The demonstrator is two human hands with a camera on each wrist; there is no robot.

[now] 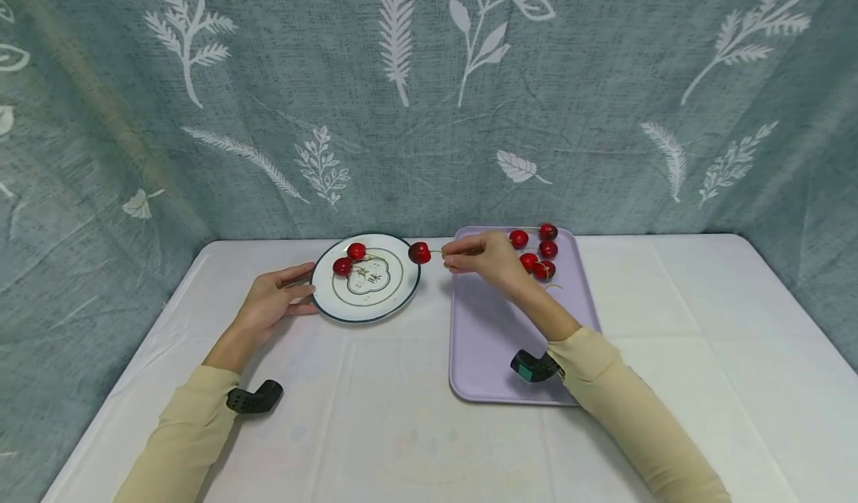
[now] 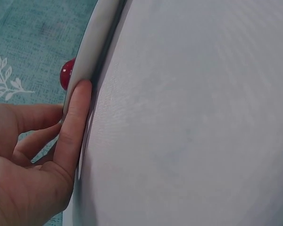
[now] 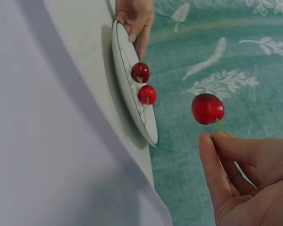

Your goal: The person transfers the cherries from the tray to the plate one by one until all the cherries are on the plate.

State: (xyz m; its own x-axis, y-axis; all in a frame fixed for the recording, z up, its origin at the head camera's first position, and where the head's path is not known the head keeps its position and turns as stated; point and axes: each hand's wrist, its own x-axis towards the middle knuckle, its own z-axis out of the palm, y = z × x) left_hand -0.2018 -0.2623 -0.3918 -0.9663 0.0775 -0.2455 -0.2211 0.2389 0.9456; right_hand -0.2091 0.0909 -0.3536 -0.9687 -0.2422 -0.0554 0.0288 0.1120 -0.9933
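Note:
My right hand (image 1: 488, 258) pinches the stem of a red cherry (image 1: 419, 252), which hangs in the air by the right rim of a white plate (image 1: 322, 294). In the right wrist view the held cherry (image 3: 207, 108) stands out from the fingertips of my right hand (image 3: 250, 174). Two cherries (image 1: 342, 267) lie on the plate's left part, their stems pointing inward. My left hand (image 1: 269, 300) touches the plate's left rim with its fingers extended; the left wrist view shows a finger of my left hand (image 2: 42, 155) along the plate's edge (image 2: 92, 47).
A lilac tray (image 1: 489, 354) stands right of the plate, under my right forearm. Several cherries (image 1: 548, 249) lie in its far part, with a loose stem near them. A patterned grey-green cloth (image 1: 429, 153) hangs behind the white table (image 1: 375, 413).

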